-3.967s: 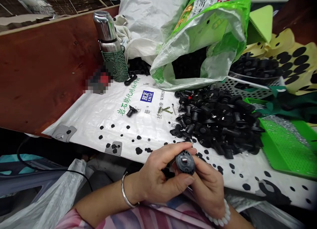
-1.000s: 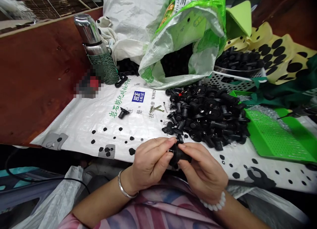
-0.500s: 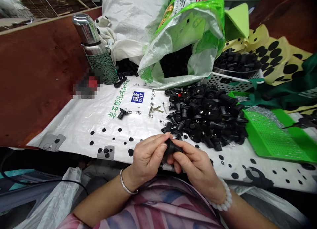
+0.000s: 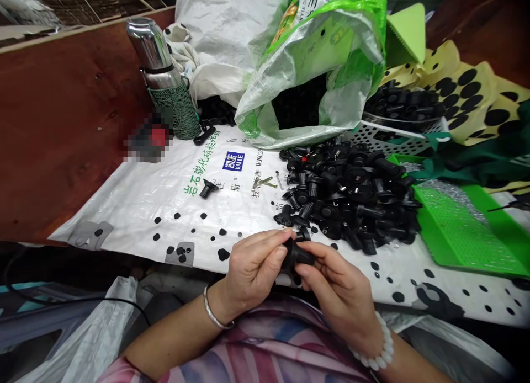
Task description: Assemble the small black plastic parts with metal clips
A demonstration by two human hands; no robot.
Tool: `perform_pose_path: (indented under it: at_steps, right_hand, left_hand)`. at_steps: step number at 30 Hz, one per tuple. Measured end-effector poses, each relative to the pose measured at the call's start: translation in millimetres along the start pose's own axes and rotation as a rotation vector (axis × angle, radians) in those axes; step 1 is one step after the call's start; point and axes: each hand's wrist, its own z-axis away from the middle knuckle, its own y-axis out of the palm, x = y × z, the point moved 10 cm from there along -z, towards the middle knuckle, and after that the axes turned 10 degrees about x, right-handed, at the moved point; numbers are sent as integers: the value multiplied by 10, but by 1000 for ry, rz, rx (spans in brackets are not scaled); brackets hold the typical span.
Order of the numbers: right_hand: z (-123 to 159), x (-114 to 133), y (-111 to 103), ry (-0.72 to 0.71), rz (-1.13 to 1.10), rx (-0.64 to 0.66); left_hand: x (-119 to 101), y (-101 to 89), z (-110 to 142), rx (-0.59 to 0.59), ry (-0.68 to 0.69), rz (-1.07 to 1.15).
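Note:
Between my two hands is a black flanged plastic part (image 4: 298,255), held just above the front edge of the table. My left hand (image 4: 259,270) pinches its wide round end between thumb and fingers. At its narrower stem, the thumb and fingers of my right hand (image 4: 337,283) are closed. A heap of similar black parts (image 4: 351,195) lies just beyond my hands, to the right. One single black part (image 4: 208,189) rests apart from the heap, on the left. Small metal pieces (image 4: 267,182) lie beside the heap.
A green tray (image 4: 451,237) with many small silvery pieces stands at the right. Behind the heap are an open green-and-white sack (image 4: 256,118) and a white perforated basket (image 4: 372,136) of black parts. A thermos (image 4: 174,104) stands at the back left, by a wooden board (image 4: 74,123).
The whole view has shifted slightly. My right hand's fingers have drawn back a little along the stem, so more of the black part shows. My left hand keeps its pinch.

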Motion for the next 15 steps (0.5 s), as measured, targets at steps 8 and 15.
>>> perform_pose_path:
  at_steps: [8, 15]
  right_hand:
    - [13, -149, 158, 138, -332, 108]
    - [60, -322, 357, 319, -814, 129]
  left_hand:
    - [31, 72, 38, 2, -60, 79]
    - [62, 106, 50, 16, -116, 127]
